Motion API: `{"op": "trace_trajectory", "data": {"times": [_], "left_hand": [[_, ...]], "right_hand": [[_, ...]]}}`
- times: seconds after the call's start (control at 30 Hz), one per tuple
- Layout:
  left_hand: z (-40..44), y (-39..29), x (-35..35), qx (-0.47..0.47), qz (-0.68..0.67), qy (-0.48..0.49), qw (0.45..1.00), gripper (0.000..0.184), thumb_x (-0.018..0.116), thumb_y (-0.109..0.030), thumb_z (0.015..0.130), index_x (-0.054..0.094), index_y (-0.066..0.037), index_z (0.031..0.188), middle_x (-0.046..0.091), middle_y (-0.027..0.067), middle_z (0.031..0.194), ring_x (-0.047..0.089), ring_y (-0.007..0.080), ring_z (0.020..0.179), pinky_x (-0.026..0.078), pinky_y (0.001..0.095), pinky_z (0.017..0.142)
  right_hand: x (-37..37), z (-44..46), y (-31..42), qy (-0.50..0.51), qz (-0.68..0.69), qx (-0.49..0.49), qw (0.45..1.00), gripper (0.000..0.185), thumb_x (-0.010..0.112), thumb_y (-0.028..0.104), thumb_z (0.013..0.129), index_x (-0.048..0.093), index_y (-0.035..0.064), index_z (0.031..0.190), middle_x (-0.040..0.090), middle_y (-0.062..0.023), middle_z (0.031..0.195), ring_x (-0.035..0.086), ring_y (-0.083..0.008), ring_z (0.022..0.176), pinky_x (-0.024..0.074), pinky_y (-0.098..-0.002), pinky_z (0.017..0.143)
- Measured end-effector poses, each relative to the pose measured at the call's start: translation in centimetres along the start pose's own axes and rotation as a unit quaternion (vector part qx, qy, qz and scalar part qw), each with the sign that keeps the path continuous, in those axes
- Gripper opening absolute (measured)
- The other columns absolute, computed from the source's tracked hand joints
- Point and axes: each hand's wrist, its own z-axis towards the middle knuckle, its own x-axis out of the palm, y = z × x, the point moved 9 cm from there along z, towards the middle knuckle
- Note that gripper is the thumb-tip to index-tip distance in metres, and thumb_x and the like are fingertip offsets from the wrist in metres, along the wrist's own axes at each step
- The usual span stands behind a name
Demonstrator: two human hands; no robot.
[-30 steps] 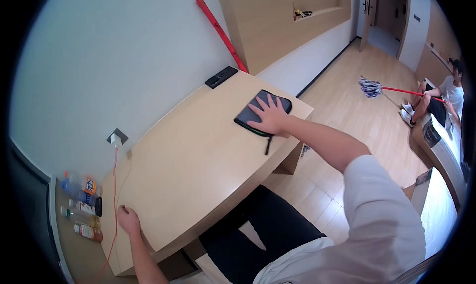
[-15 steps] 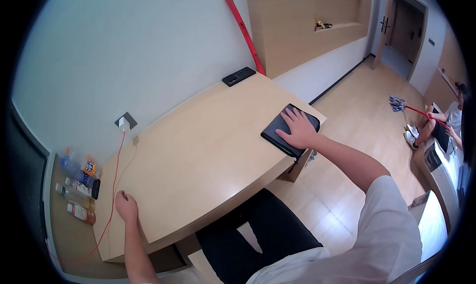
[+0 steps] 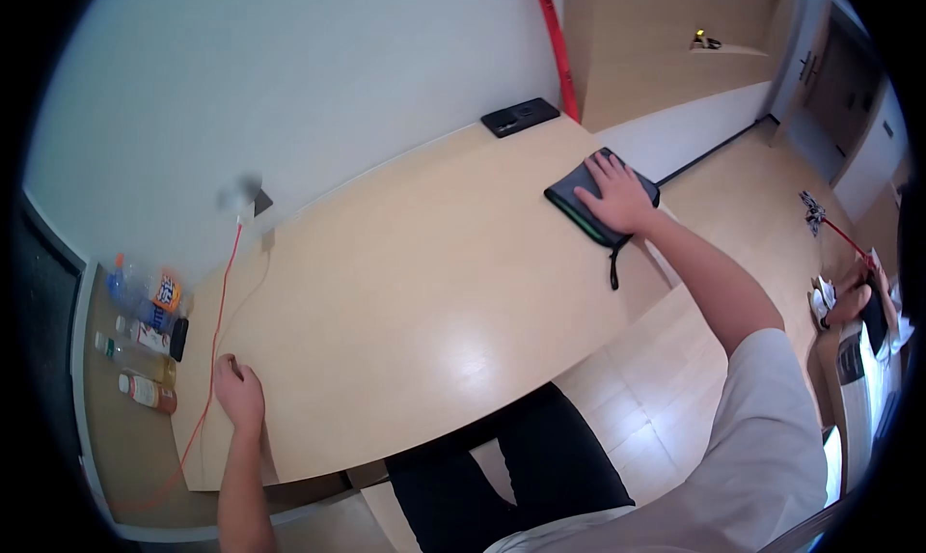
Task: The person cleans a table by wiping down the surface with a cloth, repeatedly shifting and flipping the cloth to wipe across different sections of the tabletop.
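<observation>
My right hand (image 3: 617, 198) lies flat, fingers extended, on top of a dark grey zippered case (image 3: 571, 192). The case rests near the right end of the wooden desk (image 3: 405, 292), and its black pull strap (image 3: 613, 268) trails onto the desktop. At the desk's left end, my left hand (image 3: 239, 395) rests with its fingers loosely curled; nothing shows in it. Just beside those fingers runs a red cable (image 3: 224, 307), which leads up to a white charger plug (image 3: 243, 206) at the wall socket. A black phone (image 3: 521, 117) lies at the back edge.
Several bottles (image 3: 145, 360) stand on a ledge left of the desk. A red strip (image 3: 555, 46) leans at the wall behind the phone. On the right, another person (image 3: 873, 302) sits holding a red-handled mop (image 3: 815, 210). Dark-clad legs (image 3: 502, 456) are under the desk's front edge.
The case has slid inward from the desk's front edge under my right hand, and its strap now lies on the desktop. The view has shifted. My left hand stays by the cable.
</observation>
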Motion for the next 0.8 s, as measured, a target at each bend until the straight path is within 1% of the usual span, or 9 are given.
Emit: {"op": "trace_trajectory", "data": {"times": [0.13, 0.17, 0.23, 0.33, 0.37, 0.57, 0.63, 0.67, 0.8], "left_hand": [[0.2, -0.8, -0.1, 0.009, 0.029, 0.012, 0.999, 0.031, 0.058, -0.007, 0.088, 0.059, 0.002, 0.117, 0.064, 0.0228, 0.113, 0.060, 0.0418, 0.111, 0.047, 0.0500, 0.098], [0.3, -0.7, 0.0, 0.014, 0.030, 0.010, 0.999, 0.031, 0.058, -0.008, 0.088, 0.059, 0.001, 0.118, 0.064, 0.0223, 0.113, 0.060, 0.0413, 0.111, 0.047, 0.0501, 0.098], [0.6, -0.4, 0.1, 0.024, 0.040, 0.006, 0.999, 0.032, 0.059, -0.008, 0.087, 0.059, -0.001, 0.118, 0.064, 0.0214, 0.114, 0.059, 0.0404, 0.112, 0.046, 0.0503, 0.099], [0.5, -0.5, -0.2, 0.002, 0.040, 0.009, 0.999, 0.033, 0.059, -0.010, 0.087, 0.060, -0.003, 0.119, 0.063, 0.0189, 0.117, 0.059, 0.0384, 0.116, 0.044, 0.0505, 0.102], [0.5, -0.3, -0.2, -0.007, 0.044, 0.006, 0.999, 0.033, 0.058, -0.011, 0.088, 0.060, -0.004, 0.119, 0.063, 0.0180, 0.118, 0.059, 0.0375, 0.117, 0.043, 0.0503, 0.102], [0.2, -0.7, -0.7, -0.037, 0.046, -0.001, 0.998, 0.033, 0.058, -0.014, 0.088, 0.060, -0.005, 0.120, 0.063, 0.0146, 0.123, 0.057, 0.0336, 0.124, 0.042, 0.0497, 0.106], [0.3, -0.6, -0.6, -0.037, 0.034, -0.004, 0.999, 0.033, 0.058, -0.015, 0.088, 0.060, -0.006, 0.120, 0.063, 0.0144, 0.123, 0.057, 0.0333, 0.124, 0.042, 0.0496, 0.105], [0.6, -0.6, -0.4, -0.037, 0.032, 0.000, 0.999, 0.033, 0.059, -0.016, 0.089, 0.060, -0.006, 0.120, 0.063, 0.0141, 0.123, 0.057, 0.0330, 0.124, 0.042, 0.0496, 0.106], [0.3, -0.3, -0.1, -0.057, 0.032, 0.011, 0.998, 0.033, 0.059, -0.020, 0.090, 0.062, -0.007, 0.120, 0.064, 0.0127, 0.125, 0.057, 0.0316, 0.126, 0.042, 0.0492, 0.107]], "right_hand": [[0.9, 5.9, 0.5, 0.009, -0.007, -0.012, 1.000, 0.085, 0.044, 0.065, 0.101, 0.036, 0.0068, 0.162, 0.029, -0.0180, 0.171, 0.023, -0.0363, 0.159, 0.0173, -0.0500, 0.130], [1.1, 7.3, 0.7, 0.001, -0.015, -0.011, 1.000, 0.083, 0.045, 0.064, 0.101, 0.038, 0.0070, 0.161, 0.031, -0.0171, 0.170, 0.025, -0.0362, 0.159, 0.0197, -0.0487, 0.130], [2.1, 10.6, 0.4, -0.006, -0.033, -0.019, 0.999, 0.082, 0.047, 0.063, 0.101, 0.040, 0.0074, 0.161, 0.033, -0.0161, 0.170, 0.026, -0.0358, 0.158, 0.0211, -0.0472, 0.129], [3.1, 13.8, -0.1, -0.024, -0.027, -0.025, 0.999, 0.082, 0.047, 0.064, 0.101, 0.040, 0.0085, 0.161, 0.035, -0.0144, 0.169, 0.028, -0.0350, 0.158, 0.0220, -0.0461, 0.129], [2.7, 14.0, -0.1, -0.031, -0.020, -0.021, 0.999, 0.082, 0.047, 0.064, 0.101, 0.039, 0.0089, 0.161, 0.035, -0.0141, 0.169, 0.028, -0.0347, 0.158, 0.0221, -0.0463, 0.129], [2.7, 14.4, -0.2, 0.005, -0.017, -0.001, 1.000, 0.083, 0.046, 0.066, 0.101, 0.036, 0.0117, 0.163, 0.032, -0.0117, 0.171, 0.026, -0.0324, 0.159, 0.0188, -0.0447, 0.130], [2.2, 12.8, 0.1, 0.016, -0.020, 0.017, 1.000, 0.082, 0.046, 0.065, 0.101, 0.035, 0.0122, 0.164, 0.031, -0.0112, 0.171, 0.025, -0.0319, 0.159, 0.0187, -0.0448, 0.130], [2.1, 11.9, 0.0, 0.025, -0.025, 0.010, 0.999, 0.082, 0.046, 0.065, 0.102, 0.034, 0.0126, 0.165, 0.029, -0.0108, 0.172, 0.024, -0.0311, 0.160, 0.0193, -0.0458, 0.130], [1.6, 7.1, -1.8, 0.023, -0.023, -0.003, 0.999, 0.082, 0.045, 0.064, 0.102, 0.031, 0.0145, 0.166, 0.027, -0.0104, 0.173, 0.023, -0.0327, 0.160, 0.0203, -0.0473, 0.129]]}}
